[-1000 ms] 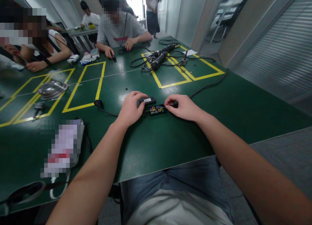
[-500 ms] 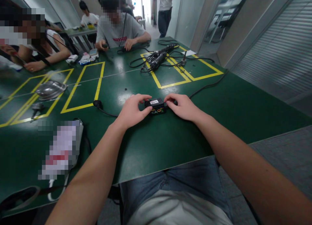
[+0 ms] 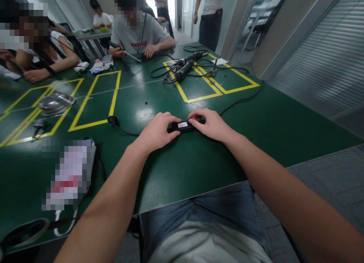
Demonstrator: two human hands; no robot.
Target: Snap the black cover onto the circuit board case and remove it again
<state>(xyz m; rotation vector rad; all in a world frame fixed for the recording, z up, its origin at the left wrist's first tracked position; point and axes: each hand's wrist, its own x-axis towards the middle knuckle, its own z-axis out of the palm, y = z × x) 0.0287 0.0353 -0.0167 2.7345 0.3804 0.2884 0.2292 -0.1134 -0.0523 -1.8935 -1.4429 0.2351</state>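
A small black power adapter [image 3: 183,125] with a white label lies flat on the green table [image 3: 193,156] in front of me. Thumb and fingers of my left hand [image 3: 157,132] are closed around its left end. At the opposite end, my right hand [image 3: 210,125] pinches the adapter near its cable. One black cord [image 3: 126,133] leads left to a round black plug [image 3: 113,120]; another black cable [image 3: 241,100] runs off to the right. My fingers hide both ends of the adapter, and its inside does not show.
Two electric screwdrivers [image 3: 184,67] with tangled cords lie inside yellow tape outlines. A metal dish [image 3: 57,103] is at left, near a pixelated phone-like item [image 3: 69,172]. Across the table a person [image 3: 139,35] holds a long screwdriver [image 3: 125,52]; another person sits at far left.
The black cover has come down over the circuit board that showed beneath it. My right hand has closed in on the adapter's right end. The person opposite has raised a screwdriver.
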